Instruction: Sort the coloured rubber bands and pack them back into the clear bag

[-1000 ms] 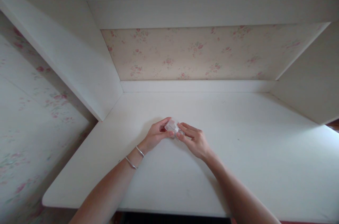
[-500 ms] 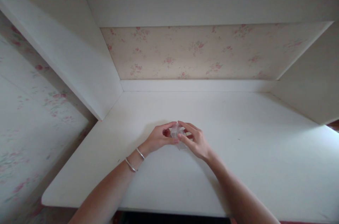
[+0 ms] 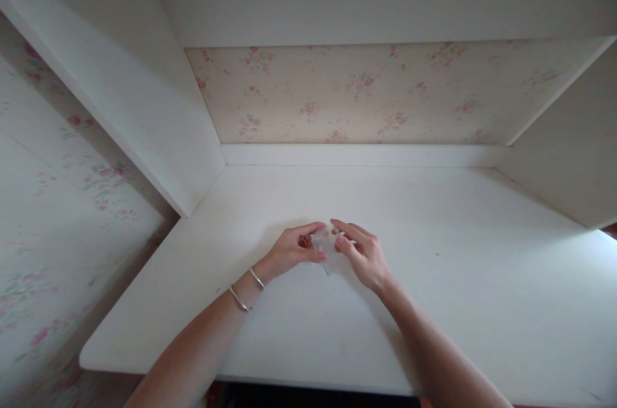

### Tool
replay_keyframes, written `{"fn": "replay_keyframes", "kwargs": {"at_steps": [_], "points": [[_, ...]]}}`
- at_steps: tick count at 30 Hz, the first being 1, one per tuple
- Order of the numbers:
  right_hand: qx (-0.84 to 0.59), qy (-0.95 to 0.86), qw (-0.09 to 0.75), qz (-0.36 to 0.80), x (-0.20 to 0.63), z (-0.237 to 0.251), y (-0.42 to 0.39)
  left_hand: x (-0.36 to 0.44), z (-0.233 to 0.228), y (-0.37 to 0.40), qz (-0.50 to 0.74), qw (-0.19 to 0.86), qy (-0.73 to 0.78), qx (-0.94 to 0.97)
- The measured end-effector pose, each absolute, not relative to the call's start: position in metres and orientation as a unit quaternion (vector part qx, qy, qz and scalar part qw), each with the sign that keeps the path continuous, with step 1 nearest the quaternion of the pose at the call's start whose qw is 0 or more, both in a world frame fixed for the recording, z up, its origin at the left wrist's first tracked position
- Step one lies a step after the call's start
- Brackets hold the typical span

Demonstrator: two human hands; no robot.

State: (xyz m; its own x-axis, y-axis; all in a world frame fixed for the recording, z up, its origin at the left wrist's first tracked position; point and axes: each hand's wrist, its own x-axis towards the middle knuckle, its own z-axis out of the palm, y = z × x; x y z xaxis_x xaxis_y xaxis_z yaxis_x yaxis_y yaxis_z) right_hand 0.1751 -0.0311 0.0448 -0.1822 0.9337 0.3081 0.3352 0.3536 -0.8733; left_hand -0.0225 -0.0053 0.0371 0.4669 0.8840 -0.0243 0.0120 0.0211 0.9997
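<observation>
My left hand [image 3: 292,247] is curled around a small piece of clear, crinkled plastic [image 3: 323,248], pinching it near the thumb and fingertips. It looks like a little bag or wrapper, and its lower corner hangs below my thumb. A dark reddish patch shows inside the curl of that hand; whether it is fingers in shadow or an object I cannot tell. Just to the right of the plastic, my right hand [image 3: 362,252] has its thumb and fingers apart, with a small gap to the plastic. Two silver bangles [image 3: 244,290] circle my left wrist.
Both hands are over a white desktop [image 3: 434,311] with a rounded front left corner. White side panels [image 3: 120,87] and a shelf [image 3: 337,16] frame it. Behind is floral wallpaper [image 3: 289,93]. Something black [image 3: 318,397] lies below the front edge.
My right hand has drawn slightly right, off the plastic. The plastic, bunched between both hands before, now hangs flatter from my left hand. The view has shifted a little.
</observation>
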Motion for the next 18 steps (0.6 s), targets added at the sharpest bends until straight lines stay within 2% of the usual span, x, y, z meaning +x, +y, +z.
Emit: {"fn": "replay_keyframes", "kwargs": {"at_steps": [9, 14, 18], "points": [[-0.477, -0.544, 0.568, 0.393, 0.193, 0.034, -0.013, -0.028, 0.03, 0.002, 0.465, 0.635, 0.35, 0.508], [-0.494, -0.495, 0.626, 0.345, 0.2, 0.032, -0.003, -0.033, 0.023, 0.009, 0.528, 0.597, 0.353, 0.49], [-0.512, -0.497, 0.635, 0.295, 0.206, 0.027, 0.004, -0.037, 0.022, 0.013, 0.533, 0.582, 0.365, 0.494]]}}
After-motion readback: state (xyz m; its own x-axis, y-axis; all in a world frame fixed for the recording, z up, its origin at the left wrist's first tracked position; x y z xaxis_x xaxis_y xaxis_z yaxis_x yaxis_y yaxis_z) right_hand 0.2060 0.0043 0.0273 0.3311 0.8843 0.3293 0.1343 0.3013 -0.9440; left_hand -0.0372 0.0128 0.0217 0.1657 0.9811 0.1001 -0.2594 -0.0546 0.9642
